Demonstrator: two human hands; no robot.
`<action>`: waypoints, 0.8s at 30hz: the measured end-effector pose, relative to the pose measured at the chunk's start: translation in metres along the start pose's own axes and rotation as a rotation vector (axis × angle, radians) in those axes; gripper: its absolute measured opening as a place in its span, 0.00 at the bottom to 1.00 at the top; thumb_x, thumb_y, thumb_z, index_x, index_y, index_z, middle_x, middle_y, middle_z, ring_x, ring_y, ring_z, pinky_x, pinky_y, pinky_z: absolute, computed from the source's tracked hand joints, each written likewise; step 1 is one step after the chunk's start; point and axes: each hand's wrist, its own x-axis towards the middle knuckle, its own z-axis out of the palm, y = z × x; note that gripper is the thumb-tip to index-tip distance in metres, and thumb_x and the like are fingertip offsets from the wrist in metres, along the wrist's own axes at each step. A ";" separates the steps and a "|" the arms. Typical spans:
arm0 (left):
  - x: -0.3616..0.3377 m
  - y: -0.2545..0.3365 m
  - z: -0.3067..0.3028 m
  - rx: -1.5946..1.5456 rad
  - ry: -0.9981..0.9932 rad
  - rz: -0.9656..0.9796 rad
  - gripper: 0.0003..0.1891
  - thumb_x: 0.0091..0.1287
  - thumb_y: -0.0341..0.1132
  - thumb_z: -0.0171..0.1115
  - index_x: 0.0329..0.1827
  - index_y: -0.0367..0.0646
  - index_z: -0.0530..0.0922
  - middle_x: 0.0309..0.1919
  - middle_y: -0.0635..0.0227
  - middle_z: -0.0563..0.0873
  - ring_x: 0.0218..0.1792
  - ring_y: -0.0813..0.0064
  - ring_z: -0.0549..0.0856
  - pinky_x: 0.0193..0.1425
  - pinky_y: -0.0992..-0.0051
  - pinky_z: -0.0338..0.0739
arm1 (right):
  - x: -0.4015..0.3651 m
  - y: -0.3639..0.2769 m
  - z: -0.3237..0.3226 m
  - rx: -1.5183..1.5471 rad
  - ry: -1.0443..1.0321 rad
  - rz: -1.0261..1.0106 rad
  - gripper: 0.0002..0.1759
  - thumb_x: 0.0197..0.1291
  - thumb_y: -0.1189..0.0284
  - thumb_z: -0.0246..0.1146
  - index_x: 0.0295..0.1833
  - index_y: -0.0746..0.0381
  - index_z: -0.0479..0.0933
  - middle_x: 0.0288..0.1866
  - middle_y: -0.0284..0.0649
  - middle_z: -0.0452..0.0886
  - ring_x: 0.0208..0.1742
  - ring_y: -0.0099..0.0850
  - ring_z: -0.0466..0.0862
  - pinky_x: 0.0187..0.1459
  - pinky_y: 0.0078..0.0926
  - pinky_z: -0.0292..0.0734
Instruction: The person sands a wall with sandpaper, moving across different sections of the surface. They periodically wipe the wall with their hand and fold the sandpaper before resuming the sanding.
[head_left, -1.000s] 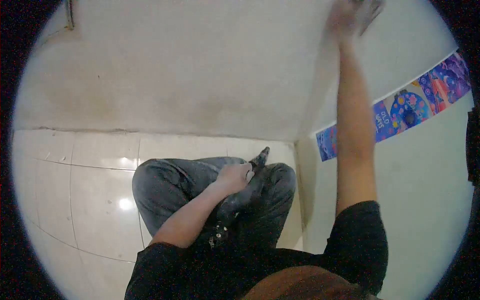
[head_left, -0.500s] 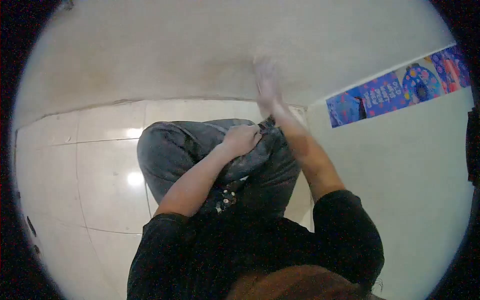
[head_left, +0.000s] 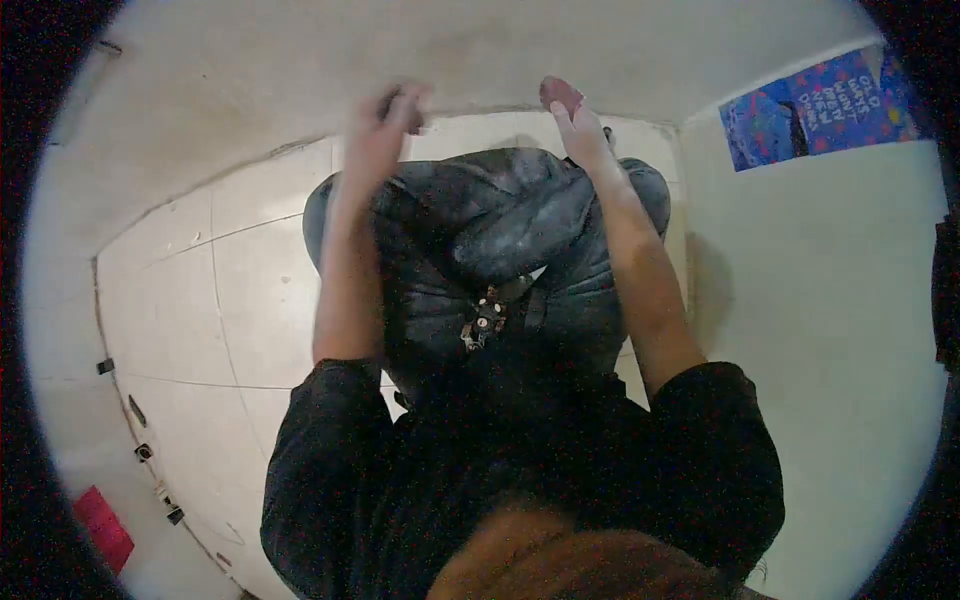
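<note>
In my right hand is a small reddish-brown piece of sandpaper, pinched between thumb and fingers just in front of the wall's foot. My left hand is raised above the left knee and smeared by motion. Something dark shows at its fingers, too blurred to name. Beneath both hands are my crossed legs in dark jeans, with pale dust on the cloth. The pale wall rises directly beyond the hands.
A second wall stands close on the right, with a blue printed poster strip on it. Pale floor tiles spread to the left. Small dark items and a cable run along the left edge, near a pink-red object.
My left hand has lifted off the knee and moved up and left. My right hand has come down from the wall, and the sandpaper now shows. The view has shifted too.
</note>
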 end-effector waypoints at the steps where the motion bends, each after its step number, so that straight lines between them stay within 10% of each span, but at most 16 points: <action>1: 0.002 0.003 -0.022 0.087 0.033 -0.049 0.15 0.75 0.38 0.54 0.50 0.35 0.82 0.29 0.67 0.83 0.33 0.78 0.81 0.43 0.76 0.76 | -0.002 -0.005 -0.002 -0.019 -0.027 0.011 0.34 0.71 0.48 0.48 0.59 0.70 0.75 0.53 0.64 0.80 0.58 0.59 0.78 0.60 0.50 0.70; 6: -0.039 -0.066 -0.117 0.458 -0.111 -0.415 0.23 0.74 0.48 0.57 0.55 0.34 0.81 0.45 0.61 0.87 0.47 0.69 0.83 0.56 0.71 0.74 | -0.007 -0.015 0.006 0.043 -0.072 -0.027 0.33 0.71 0.48 0.50 0.50 0.72 0.78 0.51 0.66 0.80 0.56 0.59 0.78 0.58 0.48 0.71; 10: -0.083 -0.090 -0.113 -0.352 0.077 -0.633 0.31 0.76 0.56 0.46 0.63 0.35 0.77 0.59 0.57 0.82 0.61 0.64 0.78 0.69 0.69 0.67 | -0.013 -0.034 -0.011 0.028 -0.142 0.030 0.29 0.72 0.53 0.52 0.49 0.73 0.78 0.51 0.64 0.80 0.55 0.58 0.78 0.56 0.45 0.72; 18: -0.099 -0.128 -0.109 -0.857 0.144 -0.659 0.33 0.77 0.57 0.43 0.63 0.32 0.75 0.61 0.52 0.80 0.60 0.58 0.79 0.67 0.59 0.73 | -0.025 -0.066 -0.039 0.128 -0.244 -0.028 0.31 0.75 0.52 0.46 0.64 0.69 0.73 0.62 0.60 0.76 0.66 0.52 0.75 0.66 0.40 0.68; 22: -0.125 -0.176 -0.097 0.207 0.005 -0.157 0.26 0.78 0.48 0.43 0.66 0.36 0.72 0.62 0.54 0.79 0.62 0.58 0.77 0.67 0.60 0.74 | -0.031 -0.051 -0.028 0.368 -0.262 -0.037 0.32 0.76 0.51 0.44 0.66 0.68 0.71 0.65 0.58 0.75 0.68 0.51 0.74 0.68 0.38 0.67; 24: -0.126 -0.153 -0.090 0.065 0.079 -0.262 0.26 0.77 0.49 0.44 0.68 0.37 0.70 0.63 0.54 0.78 0.62 0.58 0.77 0.66 0.60 0.74 | -0.030 -0.044 -0.022 0.418 -0.249 -0.060 0.33 0.76 0.50 0.43 0.65 0.68 0.72 0.64 0.59 0.75 0.67 0.51 0.74 0.68 0.39 0.67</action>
